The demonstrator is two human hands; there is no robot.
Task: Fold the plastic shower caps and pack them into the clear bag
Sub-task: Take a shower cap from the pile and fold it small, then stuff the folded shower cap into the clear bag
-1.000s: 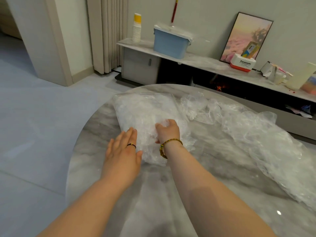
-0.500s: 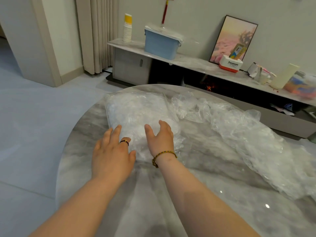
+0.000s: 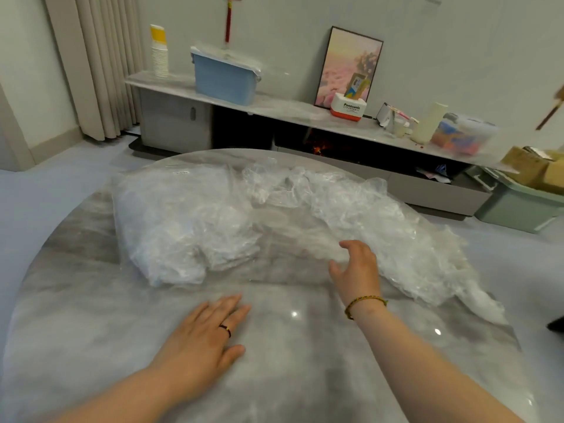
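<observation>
Now that both hands have left the stuffed clear bag (image 3: 183, 227) at centre left, we judge one cap packed and the next due. Our right hand (image 3: 357, 270), fingers apart and gripping nothing, reaches the edge of the loose shower caps (image 3: 403, 239) at centre right, while our left hand (image 3: 204, 340) lies flat and open on the marble table (image 3: 91, 331) below.

A home living room: a low media console (image 3: 293, 114) with a leaning framed picture (image 3: 348, 67), floor-length curtains (image 3: 97, 65), and a round marble bench (image 3: 274, 346).
</observation>
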